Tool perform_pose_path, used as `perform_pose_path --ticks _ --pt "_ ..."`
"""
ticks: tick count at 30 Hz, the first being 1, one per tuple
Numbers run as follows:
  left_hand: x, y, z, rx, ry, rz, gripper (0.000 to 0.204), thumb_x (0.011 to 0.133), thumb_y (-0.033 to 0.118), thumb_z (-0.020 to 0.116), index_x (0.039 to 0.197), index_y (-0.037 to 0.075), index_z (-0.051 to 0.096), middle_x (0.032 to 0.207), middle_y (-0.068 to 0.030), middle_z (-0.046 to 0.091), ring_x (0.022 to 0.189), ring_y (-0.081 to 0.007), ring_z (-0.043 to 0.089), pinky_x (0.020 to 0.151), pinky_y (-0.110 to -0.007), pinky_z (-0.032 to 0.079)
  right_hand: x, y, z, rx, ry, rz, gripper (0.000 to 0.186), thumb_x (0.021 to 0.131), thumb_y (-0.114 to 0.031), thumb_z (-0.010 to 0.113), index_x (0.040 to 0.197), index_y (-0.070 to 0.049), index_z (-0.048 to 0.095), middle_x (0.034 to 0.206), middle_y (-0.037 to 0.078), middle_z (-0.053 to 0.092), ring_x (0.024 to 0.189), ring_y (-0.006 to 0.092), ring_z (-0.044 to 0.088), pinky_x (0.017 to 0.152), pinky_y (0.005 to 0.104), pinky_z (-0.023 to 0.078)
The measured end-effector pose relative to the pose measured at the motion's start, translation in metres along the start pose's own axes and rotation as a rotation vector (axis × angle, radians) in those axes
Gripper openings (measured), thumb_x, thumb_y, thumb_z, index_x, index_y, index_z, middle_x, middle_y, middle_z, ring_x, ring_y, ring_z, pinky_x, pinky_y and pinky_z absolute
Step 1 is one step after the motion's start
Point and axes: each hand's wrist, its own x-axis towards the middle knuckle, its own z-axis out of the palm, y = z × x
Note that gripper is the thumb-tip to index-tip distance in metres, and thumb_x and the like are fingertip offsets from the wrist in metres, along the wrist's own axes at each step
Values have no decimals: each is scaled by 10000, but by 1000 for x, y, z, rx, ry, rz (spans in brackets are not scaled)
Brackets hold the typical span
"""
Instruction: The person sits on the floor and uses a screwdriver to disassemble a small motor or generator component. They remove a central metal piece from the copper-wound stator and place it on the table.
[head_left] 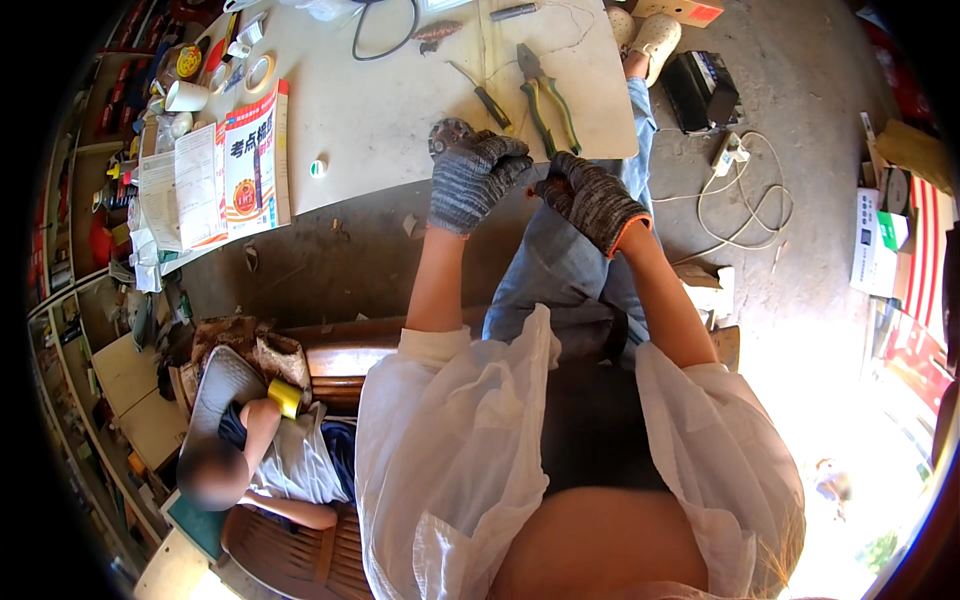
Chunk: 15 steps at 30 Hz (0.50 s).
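Both of my hands wear grey-black knitted gloves and are close together at the table's near edge. My left hand point(475, 180) is closed, fingers bent toward the right; what they hold is hidden. A round dark metal part point(450, 136) shows just beyond that hand, and I cannot tell whether they touch. My right hand point(592, 202), its glove cuffed in orange, is closed with a small dark bit at its fingertips, too small to name. Just beyond the hands lie pliers point(546, 98) with green-yellow handles and a thin screwdriver point(492, 110).
The pale table point(370, 120) bears a printed booklet point(258, 150), tape rolls point(260, 74), a small round white-green cap point(318, 169) and a black cable point(385, 45). A person point(300, 455) lies on a wooden bench behind left. A power strip point(730, 155) is on the floor at right.
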Motion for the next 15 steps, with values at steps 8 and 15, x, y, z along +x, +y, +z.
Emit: perform_pose_path --ticks 8,15 --pt "-18 4 1 -86 56 -16 214 639 241 744 825 142 703 775 -19 654 824 -259 526 842 -434 326 21 5 28 346 509 57 240 840 -220 609 909 6 569 786 173 613 715 285 585 679 364 464" --pt "-27 9 4 -483 -43 -164 173 710 118 705 878 81 695 844 -52 670 769 -220 626 730 -333 458 43 48 53 202 464 -345 247 800 -87 588 1033 -6 569 889 136 597 757 272 577 697 343 467"
